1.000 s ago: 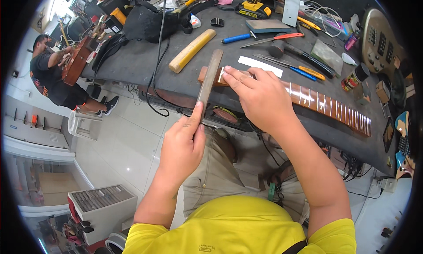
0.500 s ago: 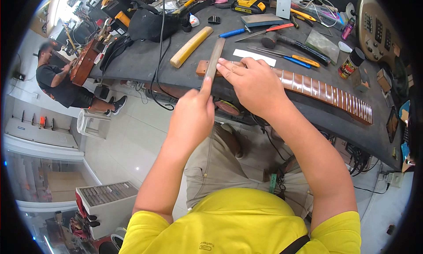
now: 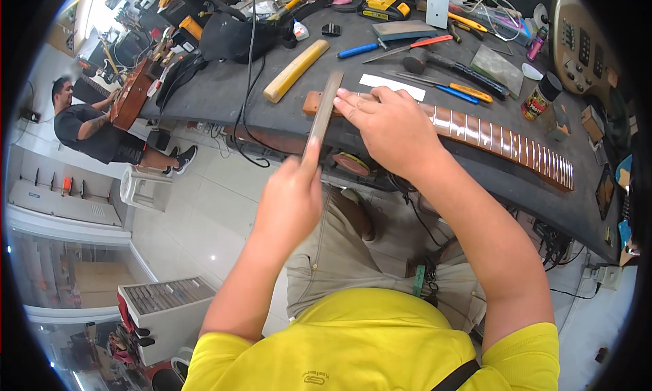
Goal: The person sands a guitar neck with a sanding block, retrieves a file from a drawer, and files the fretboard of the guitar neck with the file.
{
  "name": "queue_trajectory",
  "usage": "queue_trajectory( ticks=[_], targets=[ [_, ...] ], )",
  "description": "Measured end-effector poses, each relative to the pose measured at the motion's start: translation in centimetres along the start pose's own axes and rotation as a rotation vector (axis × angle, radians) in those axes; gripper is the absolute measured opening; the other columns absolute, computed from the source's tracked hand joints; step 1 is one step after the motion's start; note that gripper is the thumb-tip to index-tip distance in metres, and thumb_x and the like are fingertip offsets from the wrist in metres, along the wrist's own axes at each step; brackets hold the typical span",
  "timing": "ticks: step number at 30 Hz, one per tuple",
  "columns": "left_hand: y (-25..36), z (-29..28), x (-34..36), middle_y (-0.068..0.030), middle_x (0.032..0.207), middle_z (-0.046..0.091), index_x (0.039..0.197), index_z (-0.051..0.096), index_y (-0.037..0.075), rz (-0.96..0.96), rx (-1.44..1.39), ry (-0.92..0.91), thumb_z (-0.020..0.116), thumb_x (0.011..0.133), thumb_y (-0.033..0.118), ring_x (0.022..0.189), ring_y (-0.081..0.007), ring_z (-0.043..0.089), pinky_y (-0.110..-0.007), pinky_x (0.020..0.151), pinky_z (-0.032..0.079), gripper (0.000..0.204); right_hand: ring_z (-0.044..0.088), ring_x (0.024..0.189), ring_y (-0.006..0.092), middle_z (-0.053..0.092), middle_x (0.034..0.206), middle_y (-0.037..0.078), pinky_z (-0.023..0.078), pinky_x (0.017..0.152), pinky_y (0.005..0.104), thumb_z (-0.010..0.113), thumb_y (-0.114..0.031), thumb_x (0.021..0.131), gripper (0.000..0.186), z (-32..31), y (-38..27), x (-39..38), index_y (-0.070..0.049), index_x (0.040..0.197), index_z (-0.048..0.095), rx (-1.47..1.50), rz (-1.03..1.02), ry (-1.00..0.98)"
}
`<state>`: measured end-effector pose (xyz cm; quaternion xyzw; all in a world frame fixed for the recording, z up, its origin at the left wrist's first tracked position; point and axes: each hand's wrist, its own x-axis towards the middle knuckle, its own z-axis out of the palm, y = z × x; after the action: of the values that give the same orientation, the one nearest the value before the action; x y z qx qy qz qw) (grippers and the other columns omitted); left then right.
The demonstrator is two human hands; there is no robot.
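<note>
Both hands (image 3: 339, 167) slid file (image 3: 324, 110) forward, apparently across neck (image 3: 502, 141) end

One guitar neck (image 3: 499, 141), one file (image 3: 324, 111), one wooden block (image 3: 296, 70), perhaps four screwdrivers (image 3: 358, 49), two hands (image 3: 390, 127).

The flat file (image 3: 324, 113) has slid forward, toward 12 o'clock. One second ago its far tip sat near the end of the guitar neck (image 3: 475, 136). Now the tip pokes past the neck, close to the yellow wooden block (image 3: 296, 70). The left hand (image 3: 288, 204) pushed up with it and is nearer the table (image 3: 224, 92) edge. The right hand (image 3: 390, 129) fingers now press the file from the 3 o'clock side, a bit farther along.
</note>
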<state>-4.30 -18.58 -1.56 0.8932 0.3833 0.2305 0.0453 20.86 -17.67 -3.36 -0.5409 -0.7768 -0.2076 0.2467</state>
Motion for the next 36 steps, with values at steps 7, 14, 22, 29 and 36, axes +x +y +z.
queue_trajectory(
  ticks=[7, 14, 22, 29, 36],
  targets=[
    [0.2, -0.6, 0.2, -0.0231, 0.083, 0.063, 0.157, 0.06, -0.003, -0.003, -0.047, -0.003, 0.072, 0.1, 0.001, 0.072, -0.0458, 0.067, -0.056, 0.068, 0.057, 0.059, 0.071, 0.112, 0.0253, 0.073, 0.154, -0.002, 0.056, 0.097, 0.043, 0.067, -0.019, 0.098, 0.048, -0.4, -0.1, 0.5, -0.014, 0.145, 0.075, 0.024, 0.007, 0.007],
    [0.8, -1.6, -4.2, -0.0213, 0.081, 0.061, 0.156, 0.063, 0.001, -0.134, -0.041, -0.074, 0.071, 0.1, -0.003, 0.073, -0.0445, 0.063, -0.053, 0.068, 0.052, 0.057, 0.071, 0.111, 0.0258, 0.075, 0.152, -0.002, 0.056, 0.098, 0.0431, 0.066, -0.017, 0.097, 0.046, -0.3, -0.6, 0.6, -0.013, 0.142, 0.077, 0.058, 0.03, 0.007],
    [1.1, -0.7, -4.7, -0.0244, 0.088, 0.064, 0.156, 0.06, -0.002, -0.103, -0.03, -0.081, 0.07, 0.102, 0.003, 0.075, -0.0468, 0.068, -0.056, 0.069, 0.057, 0.056, 0.071, 0.111, 0.0261, 0.074, 0.153, -0.002, 0.056, 0.098, 0.0436, 0.07, -0.021, 0.096, 0.05, 0.0, 0.1, 0.1, -0.013, 0.145, 0.076, 0.029, 0.009, -0.011],
    [-0.1, 0.6, 0.5, -0.023, 0.083, 0.062, 0.157, 0.062, 0.001, -0.028, -0.03, 0.041, 0.069, 0.1, -0.004, 0.076, -0.0446, 0.065, -0.055, 0.07, 0.052, 0.057, 0.07, 0.116, 0.0258, 0.072, 0.155, -0.003, 0.056, 0.099, 0.0436, 0.083, -0.03, 0.088, 0.063, 0.2, 0.1, 0.4, -0.013, 0.148, 0.073, 0.003, 0.002, -0.001],
    [-0.4, 0.6, 0.8, -0.0233, 0.084, 0.062, 0.161, 0.058, 0.001, -0.023, -0.052, 0.018, 0.07, 0.1, -0.002, 0.075, -0.0453, 0.066, -0.056, 0.069, 0.054, 0.063, 0.07, 0.114, 0.0257, 0.071, 0.156, -0.004, 0.056, 0.099, 0.0438, 0.087, -0.032, 0.085, 0.067, 0.4, -0.2, 0.7, -0.014, 0.148, 0.073, -0.022, -0.014, 0.013]
  ],
)
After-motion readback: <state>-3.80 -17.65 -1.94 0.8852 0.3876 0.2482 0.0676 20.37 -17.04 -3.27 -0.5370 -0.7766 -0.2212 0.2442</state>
